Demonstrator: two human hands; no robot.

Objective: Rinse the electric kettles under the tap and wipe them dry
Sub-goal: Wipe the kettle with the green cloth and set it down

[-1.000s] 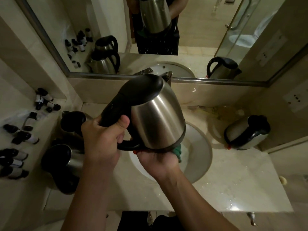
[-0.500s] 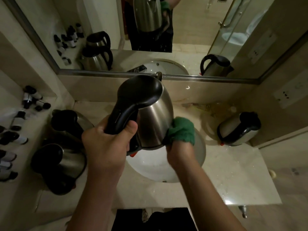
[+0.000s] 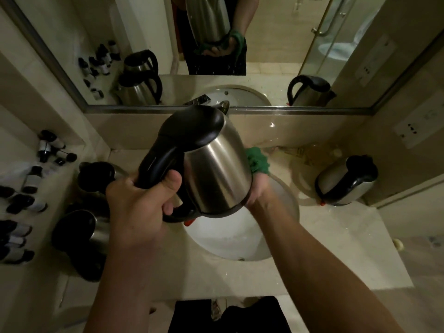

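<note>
A steel electric kettle [image 3: 216,169] with a black lid and handle hangs tilted above the white sink basin [image 3: 223,239]. My left hand [image 3: 139,205] grips its black handle. My right hand [image 3: 258,188] holds a green cloth [image 3: 257,161] against the kettle's far right side, mostly hidden behind the steel body. Another kettle [image 3: 346,181] lies on its side on the counter to the right. Two more kettles [image 3: 96,179] [image 3: 79,231] stand at the left of the basin.
Several small dark-capped bottles [image 3: 21,200] line the left shelf. A wall mirror [image 3: 240,51] runs behind the beige counter [image 3: 336,255], which is wet near the basin. The tap [image 3: 223,105] peeks out behind the held kettle's lid. A wall socket [image 3: 410,131] sits at right.
My right hand with the green cloth has moved from under the kettle's base up round its right side. The kettle has tipped and turned in my left hand.
</note>
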